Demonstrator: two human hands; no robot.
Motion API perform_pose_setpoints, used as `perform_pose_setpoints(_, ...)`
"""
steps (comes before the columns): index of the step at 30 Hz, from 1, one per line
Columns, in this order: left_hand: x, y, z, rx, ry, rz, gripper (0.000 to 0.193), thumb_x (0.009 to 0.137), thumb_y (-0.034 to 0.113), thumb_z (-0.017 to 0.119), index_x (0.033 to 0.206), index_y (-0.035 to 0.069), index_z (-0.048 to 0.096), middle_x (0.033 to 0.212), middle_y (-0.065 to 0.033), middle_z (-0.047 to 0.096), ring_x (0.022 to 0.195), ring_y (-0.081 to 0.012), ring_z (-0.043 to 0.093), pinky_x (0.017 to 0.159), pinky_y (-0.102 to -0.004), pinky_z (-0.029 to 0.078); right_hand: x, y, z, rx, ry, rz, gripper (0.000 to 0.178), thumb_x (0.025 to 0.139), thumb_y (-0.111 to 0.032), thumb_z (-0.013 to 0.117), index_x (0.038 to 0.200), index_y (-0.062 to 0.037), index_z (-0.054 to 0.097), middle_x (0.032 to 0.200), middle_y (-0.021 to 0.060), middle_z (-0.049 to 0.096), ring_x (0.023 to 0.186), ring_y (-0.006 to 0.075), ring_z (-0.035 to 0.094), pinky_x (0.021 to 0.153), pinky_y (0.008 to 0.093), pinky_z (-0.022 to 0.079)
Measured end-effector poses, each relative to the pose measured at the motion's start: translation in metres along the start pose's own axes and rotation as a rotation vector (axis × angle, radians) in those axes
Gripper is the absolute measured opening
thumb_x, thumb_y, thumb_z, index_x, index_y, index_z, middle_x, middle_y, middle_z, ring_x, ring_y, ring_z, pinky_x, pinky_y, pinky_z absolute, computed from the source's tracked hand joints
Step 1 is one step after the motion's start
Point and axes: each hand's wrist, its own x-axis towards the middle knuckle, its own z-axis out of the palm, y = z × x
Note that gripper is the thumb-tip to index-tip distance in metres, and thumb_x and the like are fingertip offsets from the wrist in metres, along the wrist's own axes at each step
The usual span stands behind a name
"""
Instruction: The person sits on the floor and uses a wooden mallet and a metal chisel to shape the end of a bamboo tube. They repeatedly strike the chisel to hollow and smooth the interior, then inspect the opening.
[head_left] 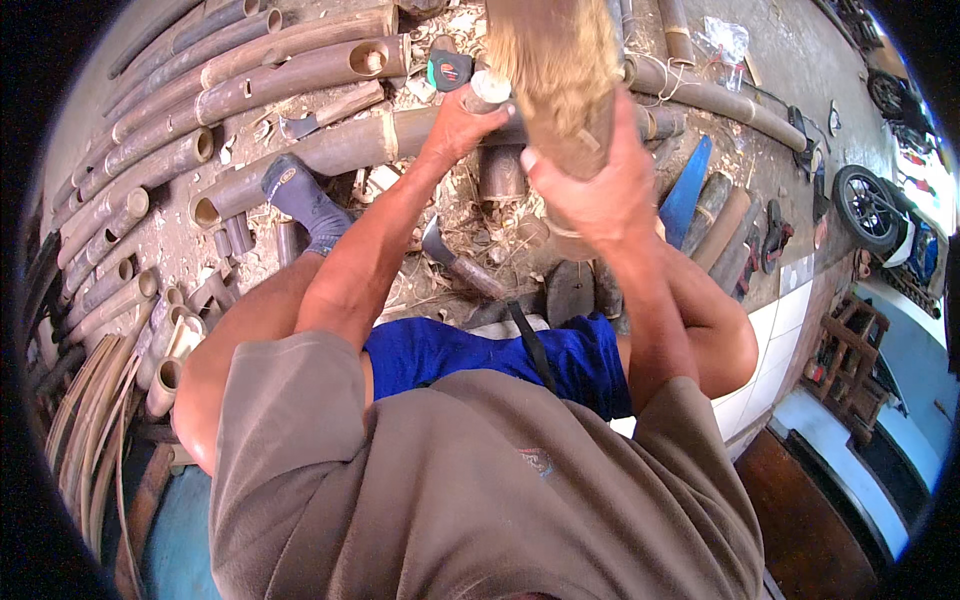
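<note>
My left hand (463,128) is closed around an upright round-handled tool (489,90) with a whitish top. Its lower end is hidden by the hand, over a bamboo pole (340,146) lying crosswise in front of me. My right hand (598,190) grips a thick wooden mallet (555,70), raised close to the camera, its face worn and frayed. The mallet is just right of the tool's top; I cannot tell whether they touch. My socked left foot (305,198) is against the pole. Between my legs lies a curved blade with a round handle (462,262).
Several bamboo poles (270,85) lie at the left, some with cut holes. A hatchet-like blade (300,127), a tape measure (450,70) and wood chips lie around the pole. A blue saw blade (686,190) stands at the right. A motorcycle wheel (866,208) is farther right.
</note>
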Motion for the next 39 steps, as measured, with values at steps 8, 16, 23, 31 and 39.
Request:
perform_pose_setpoints(8,-0.033,-0.029,0.024,-0.187,-0.175,0.182,0.059,0.085,0.021,0.085,0.134,0.002,0.059,0.126,-0.0093,0.069,0.113,-0.019,0.063,0.101,-0.0378,0.053,-0.059,0.022,0.009,0.047,-0.049,0.046,0.094,0.072,-0.04,0.081,0.153,-0.0154,0.04,0.118,0.0278,0.07,0.108,0.0462,0.069,0.092,0.053,0.055)
perform_pose_setpoints(16,-0.036,-0.002,0.059,-0.076,-0.012,0.244,0.038,0.08,0.013,0.084,0.113,0.004,0.068,0.103,-0.0098,0.072,0.091,-0.0208,0.069,0.083,-0.0356,0.056,-0.083,0.042,-0.005,0.112,-0.054,0.222,0.087,0.077,-0.023,0.083,0.152,-0.006,0.042,0.119,0.0223,0.072,0.11,0.0364,0.071,0.098,0.0442,0.053)
perform_pose_setpoints(23,-0.035,0.008,0.08,0.221,0.189,0.315,0.039,0.075,0.024,0.089,0.086,0.005,0.056,0.079,-0.0143,0.057,0.072,-0.0309,0.061,0.068,-0.0411,0.051,-0.1,0.065,-0.025,0.406,0.172,0.279,0.077,0.079,-0.022,0.085,0.139,0.0068,0.048,0.123,0.0173,0.066,0.113,0.0281,0.065,0.101,0.039,0.05)
perform_pose_setpoints(31,-0.033,-0.016,0.064,-0.132,0.062,0.324,0.033,0.082,0.007,0.082,0.113,0.003,0.07,0.107,-0.008,0.072,0.098,-0.016,0.066,0.088,-0.0313,0.054,-0.091,0.068,0.023,0.178,-0.094,0.349,0.069,0.08,-0.025,0.084,0.133,0.0052,0.052,0.107,0.0201,0.075,0.1,0.0248,0.073,0.092,0.0385,0.055)
perform_pose_setpoints(39,-0.027,0.03,0.071,0.238,0.309,0.551,0.046,0.07,0.006,0.082,0.113,0.004,0.066,0.107,-0.0143,0.068,0.098,-0.0276,0.068,0.089,-0.0367,0.053,-0.111,0.058,-0.003,0.264,0.069,0.211,0.073,0.079,-0.022,0.084,0.137,0.0053,0.051,0.119,0.0167,0.07,0.108,0.0263,0.067,0.098,0.0391,0.052)
